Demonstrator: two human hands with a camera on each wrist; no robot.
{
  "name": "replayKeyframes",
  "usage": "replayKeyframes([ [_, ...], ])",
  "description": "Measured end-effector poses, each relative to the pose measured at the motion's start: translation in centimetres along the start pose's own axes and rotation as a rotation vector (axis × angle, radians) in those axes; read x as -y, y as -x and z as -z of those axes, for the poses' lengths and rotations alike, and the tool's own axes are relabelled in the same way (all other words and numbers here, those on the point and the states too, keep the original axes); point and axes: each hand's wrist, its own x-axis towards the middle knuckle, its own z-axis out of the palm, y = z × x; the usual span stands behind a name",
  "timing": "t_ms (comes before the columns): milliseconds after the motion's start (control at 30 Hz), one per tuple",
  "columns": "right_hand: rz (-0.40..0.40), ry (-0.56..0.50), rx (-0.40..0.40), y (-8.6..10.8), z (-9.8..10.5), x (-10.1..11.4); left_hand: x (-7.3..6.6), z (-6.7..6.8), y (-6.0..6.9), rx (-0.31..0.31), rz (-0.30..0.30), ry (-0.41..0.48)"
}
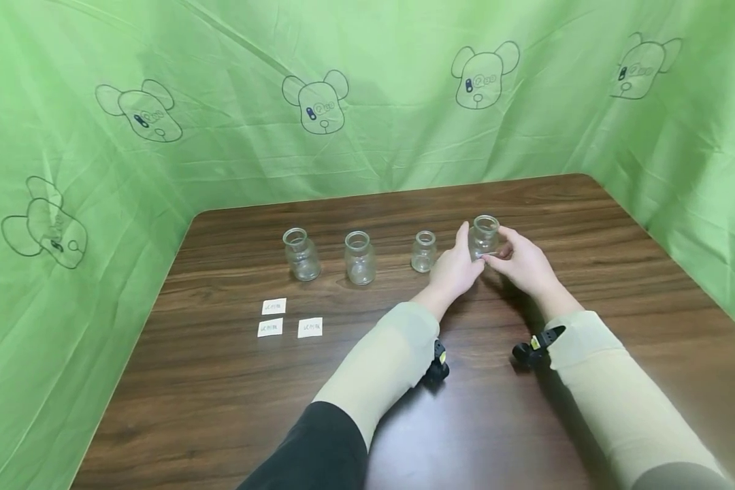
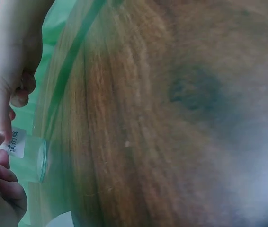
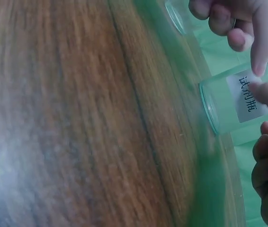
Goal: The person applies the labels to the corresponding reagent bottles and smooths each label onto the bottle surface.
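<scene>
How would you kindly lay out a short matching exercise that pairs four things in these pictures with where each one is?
Things:
1. green cloth
2. labelled jar
3. smallest jar
4. three loose white labels

Places:
A. standing just left of the left hand in the head view
B. hanging beyond the far edge of the table
C. lying on the tabletop, nearer the person than the row of jars
D. between the left hand and the right hand

Right pairs: 1-B, 2-D, 3-A, 4-C.
</scene>
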Motion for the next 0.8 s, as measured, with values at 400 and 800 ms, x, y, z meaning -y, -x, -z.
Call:
replayKeyframes([
  [400,-0.025,0.076,0.040,0.1,0.5,0.2,0.2,-0.2,-0.5,-0.055,0.027,-0.260],
  [800,0.004,0.087,0.048,-0.1,0.9,-1.1,0.9,0.1,-0.7,-0.045,0.020,-0.284],
])
